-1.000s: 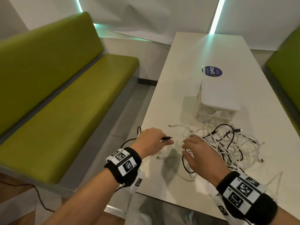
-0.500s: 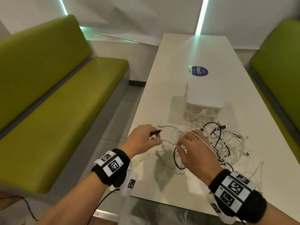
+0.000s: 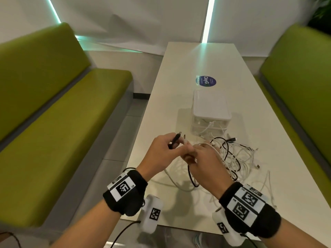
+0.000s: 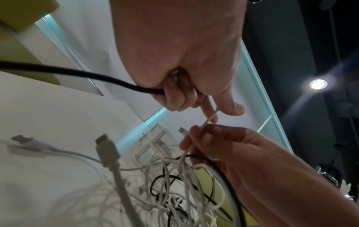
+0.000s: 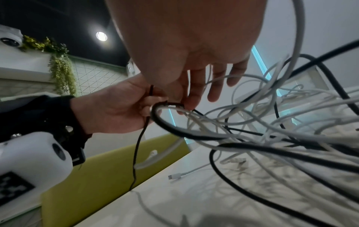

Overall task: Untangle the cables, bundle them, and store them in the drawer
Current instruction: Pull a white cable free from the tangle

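Observation:
A tangle of white and black cables (image 3: 234,156) lies on the white table (image 3: 179,68) in front of a small white drawer unit (image 3: 210,108) with clear closed drawers. My left hand (image 3: 177,145) is raised above the table and grips a black cable (image 3: 175,139) near its plug, which points up. In the left wrist view its curled fingers (image 4: 174,98) hold that black cable (image 4: 87,75), and thumb and forefinger also pinch a white strand. My right hand (image 3: 191,156) touches the left and pinches a white cable (image 4: 186,152) rising from the tangle (image 5: 272,130).
Green benches stand on both sides, the left bench (image 3: 53,122) and the right bench (image 3: 295,86). A round blue sticker (image 3: 206,81) lies behind the drawer unit. Loose white cable ends trail toward the table's near edge (image 3: 179,224).
Both hands rose off the table and met. The left hand lifted the black plug upward. The right hand took up a white cable from the tangle.

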Demonstrator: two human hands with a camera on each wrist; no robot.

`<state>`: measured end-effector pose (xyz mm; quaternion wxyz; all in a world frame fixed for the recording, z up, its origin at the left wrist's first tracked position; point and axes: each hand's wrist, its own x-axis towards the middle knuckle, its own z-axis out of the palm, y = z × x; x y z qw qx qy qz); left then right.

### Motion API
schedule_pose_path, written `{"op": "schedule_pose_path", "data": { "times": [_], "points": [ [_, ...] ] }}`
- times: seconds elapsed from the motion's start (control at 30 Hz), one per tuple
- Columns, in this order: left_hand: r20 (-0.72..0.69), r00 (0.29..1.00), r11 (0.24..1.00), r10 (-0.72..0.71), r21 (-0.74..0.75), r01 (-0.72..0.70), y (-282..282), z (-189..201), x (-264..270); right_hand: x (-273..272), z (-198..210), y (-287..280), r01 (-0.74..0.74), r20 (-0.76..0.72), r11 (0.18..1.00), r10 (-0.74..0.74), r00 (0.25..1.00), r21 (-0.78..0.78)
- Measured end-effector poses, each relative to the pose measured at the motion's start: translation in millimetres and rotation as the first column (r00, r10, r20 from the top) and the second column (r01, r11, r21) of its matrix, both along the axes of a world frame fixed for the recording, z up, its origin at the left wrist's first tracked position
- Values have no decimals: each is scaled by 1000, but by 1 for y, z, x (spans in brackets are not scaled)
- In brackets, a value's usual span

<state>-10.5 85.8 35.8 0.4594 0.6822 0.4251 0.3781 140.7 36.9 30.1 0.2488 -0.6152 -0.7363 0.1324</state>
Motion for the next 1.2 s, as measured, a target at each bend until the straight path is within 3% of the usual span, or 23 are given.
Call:
{"op": "schedule_pose_path", "data": {
  "times": [0.2,0.4,0.5,0.57,0.63,0.73,0.87,1.03,1.1,1.2],
  "points": [
    [65,996,997,63,46,-66,-7,-8,21,2,-4,1,4,5,999,-5,1000,35],
    [158,982,993,108,38,-115,-11,-11,32,-1,6,-10,80,329,971,-153,932,224],
    [232,964,991,133,-5,-136,-11,-8,32,-5,11,-15,68,418,955,-190,889,289],
    [282,939,981,196,-61,-186,-10,-4,29,-3,14,-14,27,449,969,-138,883,245],
    [329,912,969,246,-104,-224,-7,0,24,4,18,-11,-22,437,998,-6,899,60],
    [368,888,961,274,-124,-246,-3,7,16,25,26,-4,-43,315,975,111,943,-217],
    [381,885,963,268,-112,-244,0,13,14,37,37,1,-12,290,968,86,953,-249],
    [340,902,963,268,-98,-250,1,10,15,32,70,-6,-68,66,959,89,994,-275],
    [325,909,965,262,-94,-245,1,7,14,32,81,-6,-83,127,951,125,984,-298],
    [314,915,967,255,-99,-235,0,6,15,35,84,2,-20,360,956,130,924,-293]
  ]
}}
